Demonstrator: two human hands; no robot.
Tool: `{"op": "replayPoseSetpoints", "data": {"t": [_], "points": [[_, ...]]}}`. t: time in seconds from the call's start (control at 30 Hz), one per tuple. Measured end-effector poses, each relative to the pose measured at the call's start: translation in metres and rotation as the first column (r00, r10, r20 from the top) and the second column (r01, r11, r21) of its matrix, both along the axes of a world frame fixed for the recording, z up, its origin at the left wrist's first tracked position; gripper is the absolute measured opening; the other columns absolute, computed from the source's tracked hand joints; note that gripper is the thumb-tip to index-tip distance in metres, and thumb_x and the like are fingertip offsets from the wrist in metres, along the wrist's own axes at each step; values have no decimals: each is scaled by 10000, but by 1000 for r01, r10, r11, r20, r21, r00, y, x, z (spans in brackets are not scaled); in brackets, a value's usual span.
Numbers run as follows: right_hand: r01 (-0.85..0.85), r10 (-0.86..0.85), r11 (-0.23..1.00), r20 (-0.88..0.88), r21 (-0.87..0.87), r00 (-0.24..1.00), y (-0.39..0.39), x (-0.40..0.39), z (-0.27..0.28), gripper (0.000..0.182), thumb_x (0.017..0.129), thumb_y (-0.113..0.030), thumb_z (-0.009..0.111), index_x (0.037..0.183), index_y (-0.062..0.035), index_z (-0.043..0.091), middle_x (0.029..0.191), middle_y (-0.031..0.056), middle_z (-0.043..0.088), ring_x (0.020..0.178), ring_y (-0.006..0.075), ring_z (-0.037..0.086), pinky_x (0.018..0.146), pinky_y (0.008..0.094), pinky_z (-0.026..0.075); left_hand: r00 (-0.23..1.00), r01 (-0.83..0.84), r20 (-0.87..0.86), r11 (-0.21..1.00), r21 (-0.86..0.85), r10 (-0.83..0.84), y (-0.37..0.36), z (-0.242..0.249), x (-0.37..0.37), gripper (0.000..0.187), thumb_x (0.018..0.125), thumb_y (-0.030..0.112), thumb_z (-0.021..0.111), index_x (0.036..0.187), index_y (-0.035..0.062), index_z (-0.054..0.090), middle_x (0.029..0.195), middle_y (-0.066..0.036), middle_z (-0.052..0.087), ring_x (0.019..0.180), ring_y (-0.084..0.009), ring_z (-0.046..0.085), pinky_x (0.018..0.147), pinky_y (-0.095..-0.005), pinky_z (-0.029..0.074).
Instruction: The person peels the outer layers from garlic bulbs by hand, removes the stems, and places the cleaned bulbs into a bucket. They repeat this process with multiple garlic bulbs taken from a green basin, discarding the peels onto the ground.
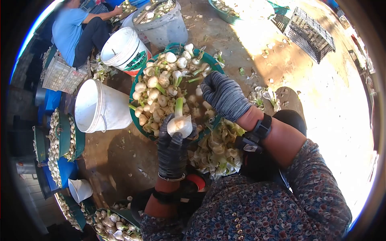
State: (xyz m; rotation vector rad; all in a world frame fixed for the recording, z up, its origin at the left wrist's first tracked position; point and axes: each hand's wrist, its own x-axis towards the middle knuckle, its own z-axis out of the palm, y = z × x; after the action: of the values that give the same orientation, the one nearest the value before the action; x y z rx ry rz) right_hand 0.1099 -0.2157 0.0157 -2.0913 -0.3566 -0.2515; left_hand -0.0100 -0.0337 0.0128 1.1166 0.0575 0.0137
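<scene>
My left hand (173, 146), in a dark grey knit glove, grips a white onion bulb (179, 125) with a short green stalk pointing up. It hangs over the near rim of a green basin (136, 119) heaped with white bulbs and green stems. My right hand (223, 95), also gloved, reaches into the basin's right side with its fingers curled down among the bulbs; whether it holds one is hidden. A pile of peeled skins and leaves (217, 148) lies below the basin, between my arms.
Two white buckets (100, 106) (122, 50) stand left of the basin, a grey tub of bulbs (161, 22) behind. A person in a blue shirt (70, 30) sits at top left. Black crate (309, 34) top right. Bulb-filled basins (60, 148) line the left; another (114, 225) bottom left.
</scene>
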Motion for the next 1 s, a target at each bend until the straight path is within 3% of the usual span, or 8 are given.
{"op": "replayPoseSetpoints", "data": {"t": [0.1, 0.17, 0.47, 0.6, 0.67, 0.77, 0.93, 1.0], "points": [[44, -44, 999, 36, -4, 998, -5, -6, 12, 155, 856, -198, 623, 853, -44, 602, 794, 171, 642, 749, 349, 637, 661, 428, 517, 999, -19, -38, 999, -32, 18, 0, 5, 0, 522, 907, 186, 609, 1344, 14, 383, 1232, -141, 503, 1067, -265, 573, 910, -393, 520], [-230, 233, 973, 149, -32, 961, -2, -20, 23, 145, 861, -204, 619, 869, -59, 622, 837, 146, 655, 782, 319, 648, 676, 405, 525, 997, -46, -68, 999, -2, 46, 1, 2, 1, 511, 904, 181, 609, 1336, 14, 392, 1215, -137, 515, 1063, -251, 574, 908, -381, 520], [-329, 426, 849, 167, -414, 889, 7, -42, 24, 166, 826, -247, 621, 904, -106, 661, 805, 85, 624, 757, 285, 631, 649, 380, 510, 985, -102, -73, 873, 477, 155, 2, -8, 4, 444, 870, 97, 638, 1276, 24, 471, 1152, -77, 557, 1024, -162, 565, 882, -302, 501], [-308, 409, 852, 170, -423, 897, 9, -42, 22, 138, 824, -232, 596, 857, -102, 626, 756, 106, 619, 715, 281, 648, 618, 410, 507, 991, -99, -13, 792, 603, 134, 1, -9, 3, 424, 855, 79, 639, 1249, 21, 493, 1122, -88, 581, 1016, -179, 580, 875, -320, 507], [-316, 317, 932, -27, -178, 948, 9, -42, 24, 161, 811, -228, 609, 855, -74, 631, 727, 138, 623, 714, 302, 644, 638, 412, 504, 991, -109, -1, 792, 601, 137, 2, -8, 4, 404, 850, 103, 638, 1224, 25, 506, 1098, -99, 594, 1006, -199, 596, 862, -337, 517], [-195, 229, 961, -173, 194, 958, 7, -22, -5, 180, 805, -214, 612, 849, -41, 631, 721, 169, 630, 723, 329, 638, 668, 406, 503, 991, 130, -53, 919, 372, -119, 5, 4, 0, 467, 899, 157, 616, 1308, 21, 439, 1182, -106, 547, 1062, -220, 573, 920, -359, 499], [98, -12, 977, -411, 189, 911, -30, 15, 9, 194, 858, -213, 591, 907, -29, 631, 736, 173, 639, 737, 331, 644, 697, 385, 507, 987, 163, 12, 985, -61, -162, 12, 7, -7, 526, 931, 221, 575, 1368, 40, 345, 1274, -141, 474, 1086, -268, 561, 939, -393, 499], [163, -168, 986, -201, -39, 965, -37, 20, 16, 221, 932, -193, 593, 1036, 3, 594, 803, 56, 627, 749, 133, 598, 697, 289, 504, 988, 154, -21, 986, -67, -156, 16, 11, -5, 510, 938, 216, 565, 1366, 43, 349, 1268, -139, 481, 1106, -270, 547, 959, -399, 485]]}}
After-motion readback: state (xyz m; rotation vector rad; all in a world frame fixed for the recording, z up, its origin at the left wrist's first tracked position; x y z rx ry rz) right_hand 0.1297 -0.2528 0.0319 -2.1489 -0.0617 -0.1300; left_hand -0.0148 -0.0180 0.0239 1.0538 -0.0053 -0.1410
